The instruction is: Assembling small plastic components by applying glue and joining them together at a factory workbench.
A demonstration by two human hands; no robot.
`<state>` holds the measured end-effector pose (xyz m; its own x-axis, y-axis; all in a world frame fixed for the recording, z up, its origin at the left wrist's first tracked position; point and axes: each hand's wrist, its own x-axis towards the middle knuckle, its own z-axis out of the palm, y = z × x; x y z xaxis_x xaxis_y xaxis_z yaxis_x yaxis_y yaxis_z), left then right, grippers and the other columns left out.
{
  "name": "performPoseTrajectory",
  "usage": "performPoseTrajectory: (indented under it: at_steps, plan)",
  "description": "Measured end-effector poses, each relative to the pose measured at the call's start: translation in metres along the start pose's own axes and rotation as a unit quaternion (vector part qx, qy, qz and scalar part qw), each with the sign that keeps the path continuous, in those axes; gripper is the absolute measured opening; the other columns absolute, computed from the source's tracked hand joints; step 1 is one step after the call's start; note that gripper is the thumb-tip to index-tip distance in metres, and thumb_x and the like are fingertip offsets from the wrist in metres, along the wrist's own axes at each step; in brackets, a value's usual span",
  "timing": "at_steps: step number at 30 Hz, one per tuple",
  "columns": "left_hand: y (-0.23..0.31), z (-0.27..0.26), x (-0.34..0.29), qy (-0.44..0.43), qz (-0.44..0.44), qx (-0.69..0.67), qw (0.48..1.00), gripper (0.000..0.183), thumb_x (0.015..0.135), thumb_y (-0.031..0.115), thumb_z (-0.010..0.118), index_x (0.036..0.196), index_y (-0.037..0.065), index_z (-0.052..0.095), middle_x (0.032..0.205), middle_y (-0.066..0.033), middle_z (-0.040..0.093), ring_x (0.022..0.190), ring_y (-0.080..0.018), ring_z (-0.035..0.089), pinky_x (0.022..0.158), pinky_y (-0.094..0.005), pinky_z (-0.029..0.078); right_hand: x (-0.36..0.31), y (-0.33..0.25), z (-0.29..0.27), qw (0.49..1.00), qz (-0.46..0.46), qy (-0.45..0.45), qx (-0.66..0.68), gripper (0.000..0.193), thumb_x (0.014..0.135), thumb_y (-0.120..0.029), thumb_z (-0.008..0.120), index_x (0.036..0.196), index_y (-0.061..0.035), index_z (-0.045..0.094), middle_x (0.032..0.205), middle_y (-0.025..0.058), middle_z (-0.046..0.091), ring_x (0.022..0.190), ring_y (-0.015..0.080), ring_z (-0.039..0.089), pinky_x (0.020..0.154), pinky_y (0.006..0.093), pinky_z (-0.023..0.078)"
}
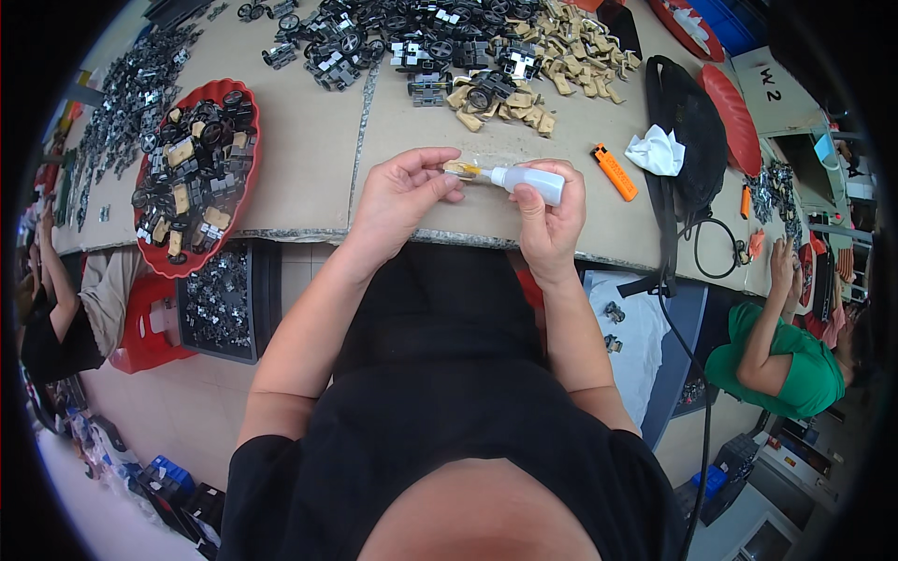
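My right hand (554,217) grips a small white squeeze bottle (535,183), tilted nearly flat, with its thin nozzle pointing left. The fingers of my left hand (398,194) pinch a small tan part (460,168) by its left end. At this part lies the tip of the nozzle; whether they touch I cannot tell. Both hands are just above the front edge of the work table (299,178). Beyond them sits a pile of tan plastic pieces (580,56), next to a heap of black and silver toy-like chassis with wheels (440,42).
Left on the table stands a red scalloped tray (254,154) of mixed parts, near scattered dark metal pieces (140,93). To the right are an orange cutter (615,173), a crumpled tissue (657,151) and a black bag (687,107). A person in green (781,365) works at the right.
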<state>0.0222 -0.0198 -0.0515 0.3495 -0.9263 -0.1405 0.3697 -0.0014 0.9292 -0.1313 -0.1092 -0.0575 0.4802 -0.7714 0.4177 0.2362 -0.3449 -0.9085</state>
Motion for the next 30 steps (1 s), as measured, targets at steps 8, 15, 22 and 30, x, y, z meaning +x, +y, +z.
performPoseTrajectory:
  at_steps: [8,15,22,30]
  plan:
    - [-0.0012,-0.0004,0.0003,-0.001,0.001,0.000,1.000,0.029,0.083,0.002,0.058,0.110,-0.005,0.054,0.084,-0.0058,0.061,0.074,-0.0091,0.059,0.070,-0.0198,0.047,0.0004,0.0006,0.0006,0.999,-0.036,0.009,-0.033,0.025,0.083,-0.010,0.060,0.098,0.0011,0.044,0.091,0.0108,0.051,0.080,0.0157,0.051,0.072,0.0254,0.042]
    - [0.0001,0.0002,0.0003,0.004,0.002,0.003,1.000,0.028,0.083,0.002,0.058,0.110,-0.005,0.053,0.083,-0.0055,0.060,0.074,-0.0093,0.059,0.070,-0.0201,0.048,0.0012,0.0037,0.0006,0.986,-0.119,0.011,-0.114,0.026,0.081,-0.009,0.062,0.097,0.0008,0.046,0.089,0.0133,0.053,0.077,0.0205,0.053,0.070,0.0285,0.043]
    - [-0.0002,-0.0001,0.0001,0.007,0.007,0.002,1.000,0.028,0.084,0.002,0.057,0.110,-0.004,0.053,0.083,-0.0052,0.060,0.075,-0.0096,0.059,0.071,-0.0205,0.048,0.0008,0.0038,-0.0002,0.987,-0.106,0.011,-0.116,0.025,0.080,-0.009,0.062,0.096,0.0008,0.046,0.087,0.0126,0.053,0.075,0.0202,0.053,0.068,0.0283,0.043]
    - [-0.0015,-0.0017,0.0003,0.009,0.008,-0.004,1.000,0.027,0.084,0.004,0.056,0.110,-0.004,0.052,0.084,-0.0063,0.061,0.076,-0.0100,0.059,0.072,-0.0213,0.047,0.0013,0.0020,-0.0014,0.988,-0.094,0.002,-0.119,0.023,0.081,-0.009,0.061,0.096,0.0007,0.046,0.087,0.0121,0.053,0.073,0.0188,0.053,0.067,0.0278,0.044]
